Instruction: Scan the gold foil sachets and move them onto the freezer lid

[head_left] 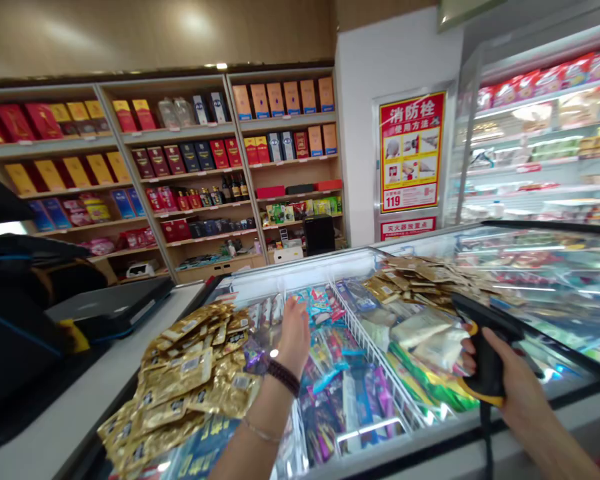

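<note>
My right hand (510,367) is closed around the handle of a black and yellow barcode scanner (484,363), held above the right part of the chest freezer (330,263). A cord hangs from the scanner's base. My left hand (296,330) is raised over the freezer's middle, its fingers loosely bent and apart, with nothing seen in them. Bright ice cream packets (330,347) lie beneath it. A heap of gold foil packets (190,377) is beside my left forearm. More gold packets (420,277) are piled on the freezer's far right part.
White wire dividers (365,343) split the freezer inside. A counter (105,373) with a flat black device (113,307) runs along the left. Shelves of boxed goods (190,160) stand behind, and a lit display cooler (545,147) is at the right.
</note>
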Demonstrator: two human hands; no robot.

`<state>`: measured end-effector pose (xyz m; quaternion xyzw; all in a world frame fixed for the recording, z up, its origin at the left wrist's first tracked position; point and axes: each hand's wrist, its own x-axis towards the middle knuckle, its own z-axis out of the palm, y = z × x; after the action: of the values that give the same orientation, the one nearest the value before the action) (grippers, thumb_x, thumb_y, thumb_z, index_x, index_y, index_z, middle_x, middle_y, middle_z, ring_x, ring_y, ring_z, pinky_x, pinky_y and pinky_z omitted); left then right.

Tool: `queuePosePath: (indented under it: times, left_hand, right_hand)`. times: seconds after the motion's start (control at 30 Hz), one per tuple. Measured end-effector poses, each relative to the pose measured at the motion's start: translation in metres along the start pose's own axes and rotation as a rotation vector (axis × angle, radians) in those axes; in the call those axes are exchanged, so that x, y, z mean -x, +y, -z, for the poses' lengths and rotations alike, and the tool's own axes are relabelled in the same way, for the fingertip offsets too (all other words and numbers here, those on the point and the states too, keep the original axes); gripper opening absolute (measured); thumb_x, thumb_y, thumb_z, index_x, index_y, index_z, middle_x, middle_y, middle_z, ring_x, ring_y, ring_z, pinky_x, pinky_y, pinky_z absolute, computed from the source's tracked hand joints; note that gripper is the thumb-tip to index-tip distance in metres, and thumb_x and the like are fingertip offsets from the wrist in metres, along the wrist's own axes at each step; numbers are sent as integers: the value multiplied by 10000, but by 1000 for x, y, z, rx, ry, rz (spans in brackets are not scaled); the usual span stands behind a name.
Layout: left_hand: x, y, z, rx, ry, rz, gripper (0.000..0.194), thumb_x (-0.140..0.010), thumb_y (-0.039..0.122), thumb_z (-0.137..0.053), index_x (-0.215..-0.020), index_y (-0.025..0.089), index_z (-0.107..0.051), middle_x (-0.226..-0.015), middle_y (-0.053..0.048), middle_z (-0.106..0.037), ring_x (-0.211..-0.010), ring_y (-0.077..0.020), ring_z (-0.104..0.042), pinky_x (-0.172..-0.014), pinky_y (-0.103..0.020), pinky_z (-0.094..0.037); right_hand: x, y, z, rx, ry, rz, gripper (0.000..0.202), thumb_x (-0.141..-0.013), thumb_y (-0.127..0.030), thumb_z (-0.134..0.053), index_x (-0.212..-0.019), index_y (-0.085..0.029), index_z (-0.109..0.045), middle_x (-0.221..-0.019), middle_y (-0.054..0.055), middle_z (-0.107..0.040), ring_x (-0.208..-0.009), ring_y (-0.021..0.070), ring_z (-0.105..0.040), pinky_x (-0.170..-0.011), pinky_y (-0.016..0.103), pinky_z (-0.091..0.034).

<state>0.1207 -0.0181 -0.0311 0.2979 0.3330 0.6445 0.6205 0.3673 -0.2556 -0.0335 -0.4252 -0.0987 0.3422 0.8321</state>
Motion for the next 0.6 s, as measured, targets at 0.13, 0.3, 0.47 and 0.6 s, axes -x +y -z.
queuePosePath:
  times: [0.13,0.3,0.47,0.6]
  left_hand:
    - [-3,-50,-71,-526,-354,-40,398,-869,195,-710,-1263,227,-666,-1459,-148,-643,-1362,-282,-600,-1136,-387,-471]
    - [-34,-90,-142,-1121,-587,-306,454,-885,156,-640,-1335,94,-650,-1514,-255,-596,-1474,-335,-505,-1240,-416,-340]
    - [-65,-124,-176,-1196,-679,-326,514,-787,153,-753,-1288,97,-655,-1459,-257,-642,-1402,-369,-568,-1196,-417,-378]
    - [-86,-142,-179,-1242,-716,-353,552,-673,330,-896,-1116,72,-691,-1223,-268,-742,-1253,-431,-637,-1129,-490,-429]
  right_hand:
    - [-1,2,-1,-20,7,-2,625,-460,-469,-994,-899,-222,-625,-614,-48,-532,-459,97,-456,-382,182,-404]
    - [2,7,-6,-2,56,-17,696,-420,-505,-996,-918,-226,-598,-597,-56,-541,-429,95,-460,-355,169,-368]
    - [-11,17,10,44,27,-51,696,-462,-579,-997,-910,-226,-599,-612,-48,-571,-411,113,-470,-332,198,-365]
    - [-13,26,16,63,20,16,625,-608,-611,-948,-990,-223,-642,-642,-51,-575,-426,95,-464,-360,189,-395]
